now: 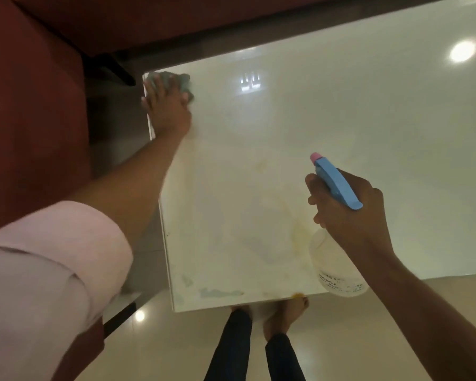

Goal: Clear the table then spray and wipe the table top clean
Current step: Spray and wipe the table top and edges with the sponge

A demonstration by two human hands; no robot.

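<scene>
The glossy white table top (pixel 327 127) fills the middle of the view. My left hand (pixel 168 108) presses flat on a grey-green cloth (pixel 183 81) at the table's far left corner. My right hand (pixel 349 213) holds a clear spray bottle (pixel 338 268) with a blue trigger head and pink nozzle, above the table's near edge, nozzle pointing away from me. Faint yellowish smears and pale bluish marks show on the near part of the surface.
A dark red sofa (pixel 33 105) wraps around the left and far sides of the table. My bare feet (pixel 283 317) and dark trousers stand on shiny cream floor tiles just under the table's near edge.
</scene>
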